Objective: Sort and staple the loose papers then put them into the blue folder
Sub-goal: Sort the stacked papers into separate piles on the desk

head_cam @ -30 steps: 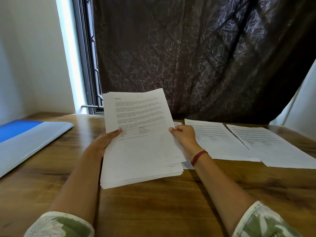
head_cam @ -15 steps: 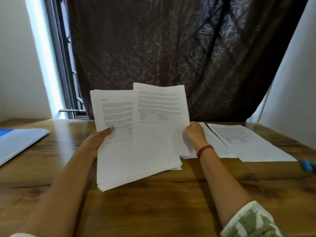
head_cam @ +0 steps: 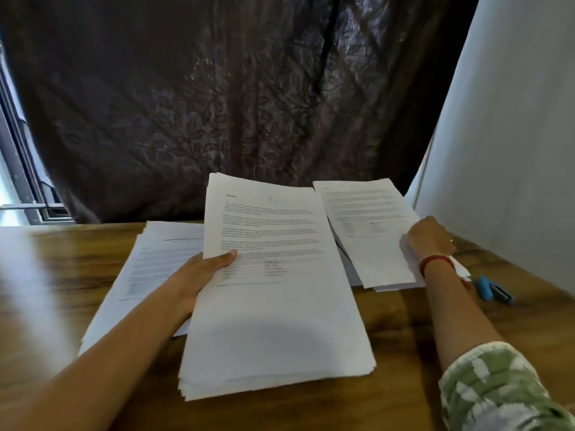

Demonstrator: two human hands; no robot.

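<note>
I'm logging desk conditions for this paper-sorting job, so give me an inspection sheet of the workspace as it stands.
Surface: brown wooden table, with glare at its left end.
Job's things: thick stack of printed white papers, tilted up in hand; single printed white sheet, held over the right paper pile; left paper pile, flat on the table; blue stapler, lying untouched beside the right forearm; blue folder not in view.
Clutter: nothing seen.
Grips: left hand holds the stack, thumb on top; right hand grips the sheet's right edge.
Cables: nothing seen.
Surroundings: dark patterned curtain behind, window frame to the left, white wall to the right.
</note>
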